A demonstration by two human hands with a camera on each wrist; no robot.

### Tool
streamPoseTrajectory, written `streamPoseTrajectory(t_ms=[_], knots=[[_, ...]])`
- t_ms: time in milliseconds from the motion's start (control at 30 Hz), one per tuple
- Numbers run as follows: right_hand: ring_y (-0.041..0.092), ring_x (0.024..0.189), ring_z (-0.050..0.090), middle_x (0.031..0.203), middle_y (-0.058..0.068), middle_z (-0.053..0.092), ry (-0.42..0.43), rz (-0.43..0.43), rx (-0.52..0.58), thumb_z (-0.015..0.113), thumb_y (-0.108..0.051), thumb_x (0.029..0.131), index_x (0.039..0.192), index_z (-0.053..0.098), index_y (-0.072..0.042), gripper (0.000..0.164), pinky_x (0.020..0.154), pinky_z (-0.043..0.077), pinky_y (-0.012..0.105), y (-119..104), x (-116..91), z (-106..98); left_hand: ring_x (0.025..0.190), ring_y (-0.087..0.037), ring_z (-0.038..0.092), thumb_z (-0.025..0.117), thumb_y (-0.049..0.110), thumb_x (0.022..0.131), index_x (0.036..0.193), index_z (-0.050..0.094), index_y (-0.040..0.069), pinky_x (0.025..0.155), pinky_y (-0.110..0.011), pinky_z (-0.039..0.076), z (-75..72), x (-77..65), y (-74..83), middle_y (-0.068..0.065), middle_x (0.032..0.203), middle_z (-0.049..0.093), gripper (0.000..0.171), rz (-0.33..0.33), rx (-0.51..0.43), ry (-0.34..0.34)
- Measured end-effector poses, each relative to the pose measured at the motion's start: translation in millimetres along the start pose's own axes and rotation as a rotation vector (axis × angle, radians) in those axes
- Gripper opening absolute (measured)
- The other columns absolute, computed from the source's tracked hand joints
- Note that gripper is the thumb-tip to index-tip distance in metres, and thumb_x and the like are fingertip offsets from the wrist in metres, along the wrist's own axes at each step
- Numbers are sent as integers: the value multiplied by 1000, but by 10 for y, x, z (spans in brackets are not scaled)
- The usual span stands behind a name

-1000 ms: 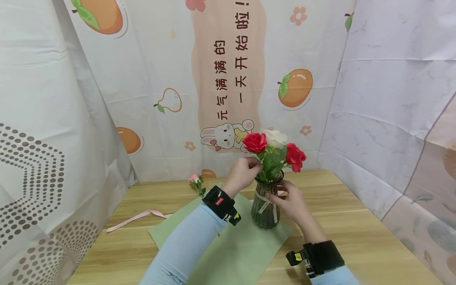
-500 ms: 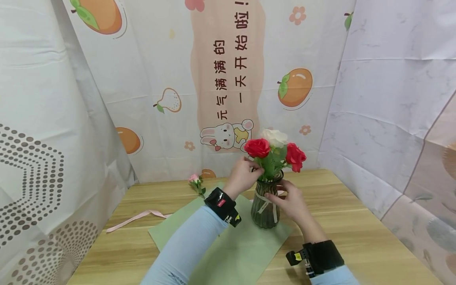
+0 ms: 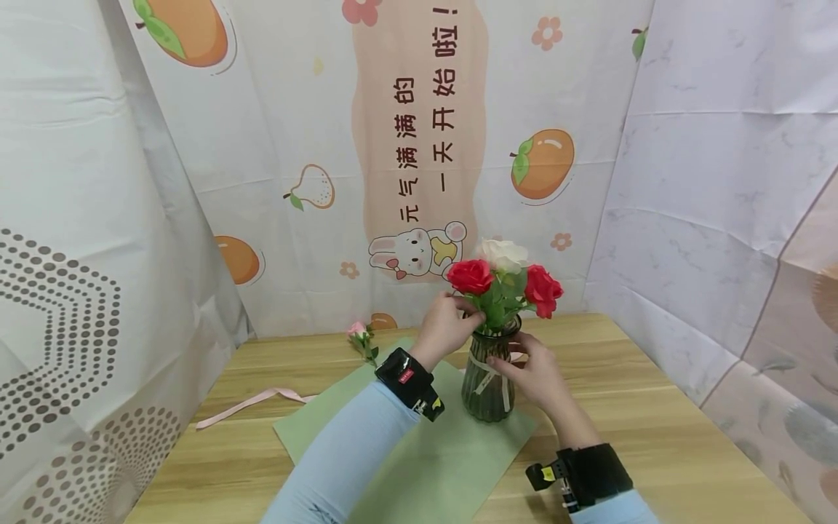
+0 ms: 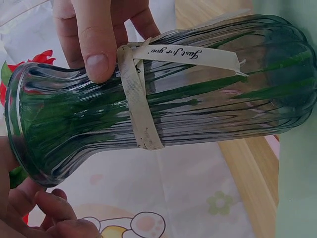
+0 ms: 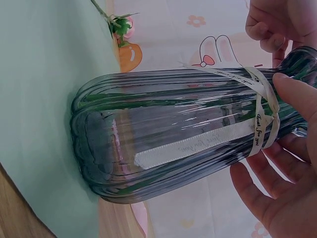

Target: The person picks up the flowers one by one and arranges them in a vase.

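Note:
A ribbed, smoky glass vase (image 3: 487, 397) stands upright with a white rose (image 3: 503, 256) and two red roses in it. My left hand (image 3: 445, 329) is at the vase's mouth, its fingers pinching the stem of the left red rose (image 3: 470, 276) beneath the bloom. The other red rose (image 3: 543, 291) leans out to the right. My right hand (image 3: 538, 372) grips the vase's neck from the right, thumb in front, just by the tied cream ribbon (image 4: 141, 109). Green stems (image 5: 131, 104) show through the glass.
Under the vase lies a sheet of pale green paper (image 3: 419, 466) on the wooden table (image 3: 628, 407). A pink rose (image 3: 360, 336) rests at the back left, and a pink ribbon (image 3: 252, 399) trails out left of the paper. Printed cloth (image 3: 288, 262) hangs behind.
My left hand has moved slightly down toward the vase's mouth, and the left red rose has sunk a little with it. My right hand and the vase stay in place.

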State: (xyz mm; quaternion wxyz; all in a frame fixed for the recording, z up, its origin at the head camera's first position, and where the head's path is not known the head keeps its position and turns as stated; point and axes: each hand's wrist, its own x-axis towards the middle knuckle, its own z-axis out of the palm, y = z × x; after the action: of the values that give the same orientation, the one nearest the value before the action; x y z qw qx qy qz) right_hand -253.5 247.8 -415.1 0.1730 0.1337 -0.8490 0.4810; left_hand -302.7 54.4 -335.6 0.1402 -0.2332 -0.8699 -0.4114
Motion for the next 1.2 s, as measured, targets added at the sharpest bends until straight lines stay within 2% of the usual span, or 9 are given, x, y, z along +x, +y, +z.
streamPoseTrajectory(t_ms=[267,400,567,667,800,1000,1200], knots=[[42,112,63,129,24,61,3,-18,-7,81,-23,90,137,54,3,61,78,59,41,10,4,1,101,-20,59,73,27,94,90,77,9,74,-34,48,-114,-53,14,-3,109,66,20,-45,-124,-40],[43,112,63,129,24,61,1,-19,-8,80,-25,90,138,53,3,62,77,60,41,9,4,-1,99,-21,61,73,27,94,92,77,7,72,-33,48,-192,-96,-8,-4,106,66,20,-40,-134,-60],[43,112,63,129,24,61,4,-26,-3,81,-24,90,138,53,4,62,78,59,42,-5,-7,-5,82,-15,58,71,21,95,89,74,7,66,-30,46,-290,-150,-103,-2,95,69,16,-12,-161,-89],[42,112,63,129,24,61,3,-21,0,81,-23,90,138,54,4,61,78,59,41,-13,-11,-5,73,-14,56,69,22,97,92,73,8,62,-29,45,-370,-184,-150,-1,93,69,15,-34,-192,-98],[41,110,64,129,24,61,4,-4,4,81,-24,90,138,54,3,61,77,60,41,-17,-9,-5,72,-17,56,67,24,99,99,71,9,64,-31,46,-487,-228,-194,-2,98,67,16,-60,-217,-90],[41,109,65,129,24,61,0,4,0,81,-24,90,138,54,3,62,76,60,41,-9,-1,-1,78,-20,58,67,25,100,105,70,11,69,-35,48,-607,-294,-265,-2,104,66,16,-58,-192,-60],[41,107,66,129,24,61,-4,10,-7,81,-24,89,138,53,2,63,75,60,40,1,-2,-1,76,-19,59,69,29,98,114,69,8,70,-35,51,-674,-368,-345,-4,111,65,26,-45,-79,5]])
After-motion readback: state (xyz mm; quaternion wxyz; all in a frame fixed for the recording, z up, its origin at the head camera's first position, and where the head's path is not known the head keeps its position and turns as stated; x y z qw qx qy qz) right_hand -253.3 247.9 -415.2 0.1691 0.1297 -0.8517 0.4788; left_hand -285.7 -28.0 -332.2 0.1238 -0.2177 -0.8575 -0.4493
